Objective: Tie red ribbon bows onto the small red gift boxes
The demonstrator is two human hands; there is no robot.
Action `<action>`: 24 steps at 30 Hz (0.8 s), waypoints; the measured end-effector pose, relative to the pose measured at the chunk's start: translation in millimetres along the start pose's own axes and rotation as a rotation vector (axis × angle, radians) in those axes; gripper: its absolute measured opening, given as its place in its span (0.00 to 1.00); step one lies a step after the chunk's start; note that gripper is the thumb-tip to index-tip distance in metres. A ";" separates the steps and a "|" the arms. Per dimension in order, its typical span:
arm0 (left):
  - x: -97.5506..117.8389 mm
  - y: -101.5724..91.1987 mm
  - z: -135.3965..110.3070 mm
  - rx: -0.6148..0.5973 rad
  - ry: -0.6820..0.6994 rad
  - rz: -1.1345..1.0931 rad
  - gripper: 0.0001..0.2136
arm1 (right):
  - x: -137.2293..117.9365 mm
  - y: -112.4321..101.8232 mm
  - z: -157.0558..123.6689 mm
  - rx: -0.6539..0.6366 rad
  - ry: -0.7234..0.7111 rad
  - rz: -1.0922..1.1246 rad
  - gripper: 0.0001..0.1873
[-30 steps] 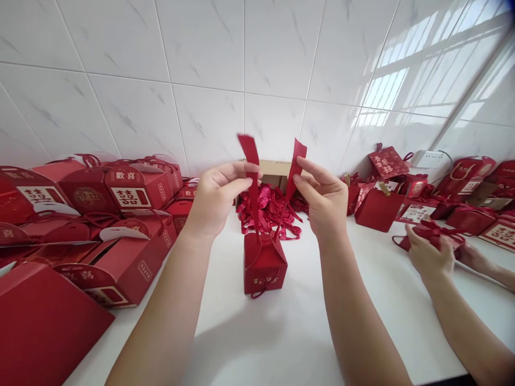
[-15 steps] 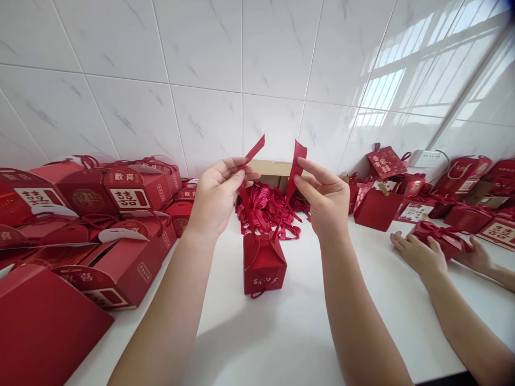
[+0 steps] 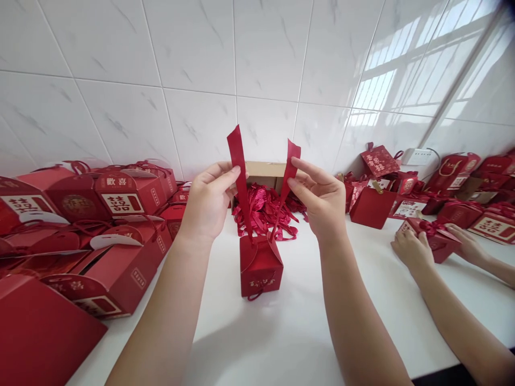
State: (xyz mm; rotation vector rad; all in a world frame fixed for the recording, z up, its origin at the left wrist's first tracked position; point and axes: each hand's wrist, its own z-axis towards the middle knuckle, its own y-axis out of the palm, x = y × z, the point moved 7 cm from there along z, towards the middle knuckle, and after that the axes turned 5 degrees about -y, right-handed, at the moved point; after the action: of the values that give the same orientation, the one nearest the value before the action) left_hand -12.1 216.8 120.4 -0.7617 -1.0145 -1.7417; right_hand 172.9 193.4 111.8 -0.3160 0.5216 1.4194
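A small red gift box (image 3: 260,268) with gold lettering stands upright on the white table (image 3: 281,332). A red ribbon (image 3: 243,198) comes out of its top in two ends, both held upward. My left hand (image 3: 211,201) pinches the left end between thumb and fingers, its slanted tip sticking up above them. My right hand (image 3: 322,201) pinches the other end in the same way, level with the left. A short cord loop (image 3: 255,296) hangs at the box's lower front edge.
Behind the box, loose red ribbons (image 3: 265,206) spill from a cardboard box (image 3: 261,169) against the tiled wall. Large red gift boxes (image 3: 129,273) are stacked at the left. At the right, a co-worker's hands (image 3: 414,249) hold a bow-tied red box (image 3: 440,244).
The left ribbon end now stands straighter and higher above my left fingers, where it slanted right before. At the right, the co-worker's box has turned and come upright.
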 end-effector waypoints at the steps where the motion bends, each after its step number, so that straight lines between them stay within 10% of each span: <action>1: -0.1 0.3 0.1 -0.006 0.000 0.010 0.05 | -1.7 -0.6 0.1 -0.002 -0.009 -0.005 0.17; 24: -5.0 5.3 -2.3 -0.059 -0.079 0.126 0.08 | -7.2 -8.2 -0.6 0.015 -0.036 -0.159 0.18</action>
State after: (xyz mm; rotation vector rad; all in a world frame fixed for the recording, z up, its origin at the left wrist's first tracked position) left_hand -5.5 215.8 116.7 -0.9183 -0.9501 -1.6504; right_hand 180.4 185.9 114.2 -0.3129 0.4672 1.2642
